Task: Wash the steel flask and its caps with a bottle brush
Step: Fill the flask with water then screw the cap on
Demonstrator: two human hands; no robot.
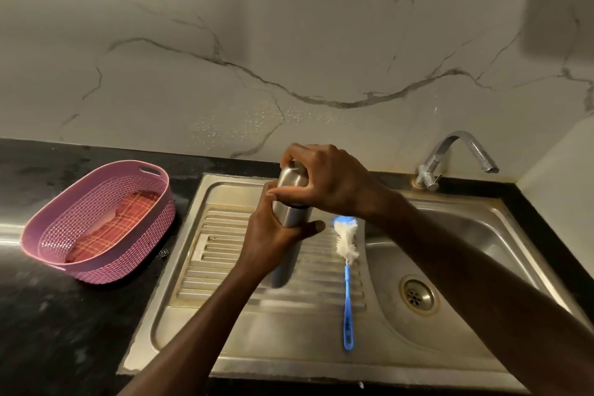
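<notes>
The right hand (324,180) comes in from the right and curls its fingers (291,153) over the top of the flask's cap (291,178), with the thumb pressed against the cap's near side. The left hand (273,231) wraps around the body of the flask (291,215) just below that cap, thumb across the front, the other fingers hidden behind the metal. Both hands therefore hold closed grips, one on the cap and one on the body.

The flask stands upright over the ribbed draining board (225,251) of the steel sink (466,235); its lower part is blurred, so I cannot tell whether its base touches the board.

Just to the right of the flask, the bottle brush (346,254) lies flat on the draining board, white bristles pointing away toward the wall and the blue handle pointing back toward the person. Neither hand touches it.

Further right is the sink bowl with its round drain (417,296), and a curved tap (456,151) stands at the back edge.

Well to the left, on the dark counter (64,315), sits a pink plastic basket (96,222) with a checked cloth (119,222) lying in its bottom. A pale veined marble wall (289,26) rises behind everything.
</notes>
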